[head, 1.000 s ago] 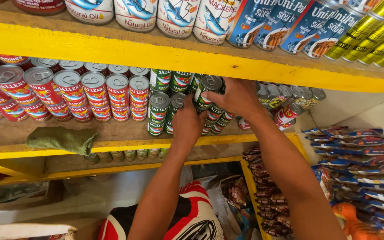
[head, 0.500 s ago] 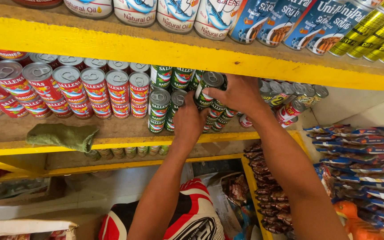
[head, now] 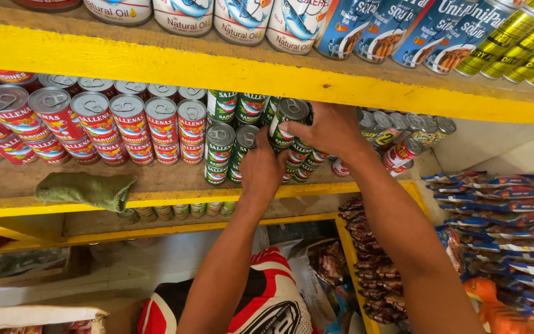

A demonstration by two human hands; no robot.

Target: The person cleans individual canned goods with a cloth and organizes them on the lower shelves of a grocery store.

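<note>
My right hand [head: 332,130] grips a green-labelled tin can [head: 288,120] at the top of a stack on the middle yellow shelf [head: 156,198]. My left hand [head: 264,167] rests lower against the stacked green cans [head: 220,154], fingers spread on them. To the left, rows of red-labelled cans [head: 112,127] fill the same shelf. Both forearms reach up from the bottom of the view.
A crumpled green cloth [head: 88,188] lies on the shelf's front left. White and blue cans [head: 292,21] line the upper shelf. Silver-topped cans [head: 406,139] stand to the right. Blue snack packets [head: 502,210] and dark sachets [head: 372,266] hang lower right.
My right hand has shifted the green can slightly on top of the stack; the left hand stays pressed on the cans below. The view has moved little.
</note>
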